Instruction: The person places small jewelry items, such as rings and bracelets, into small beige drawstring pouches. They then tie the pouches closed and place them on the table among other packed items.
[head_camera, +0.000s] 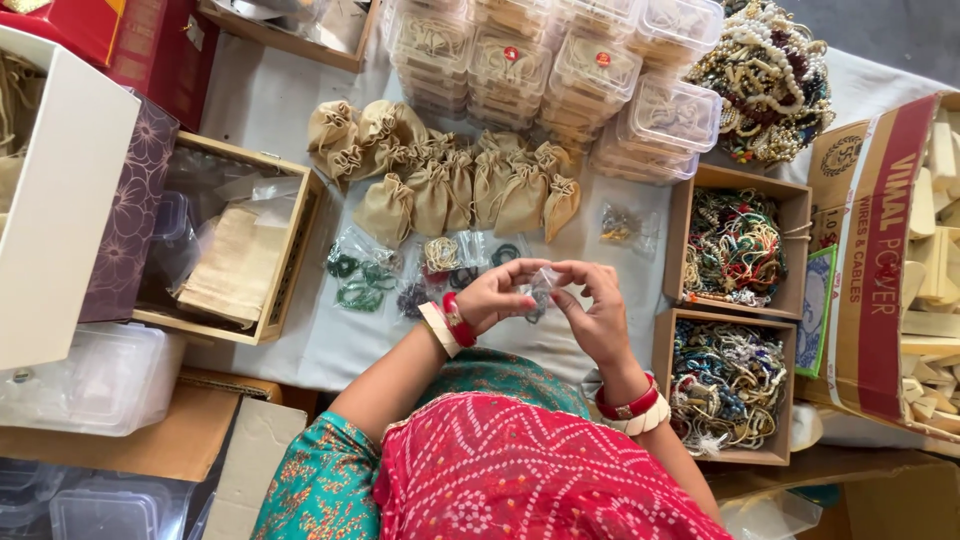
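Both hands, left hand (497, 295) and right hand (597, 318), pinch a small clear packet (541, 287) above the desk (330, 345); packing seems underway, likely needing a steady fingertip grip.

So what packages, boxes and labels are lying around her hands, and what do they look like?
Small clear plastic bag: pinched between left hand and right hand.
Clear lidded tubs: stacked at the top, some with round red stickers.
Beige drawstring pouches: clustered mid-table.
Cardboard carton: right edge, tan with a red printed band.
Two open brown boxes: right, full of coloured beads.
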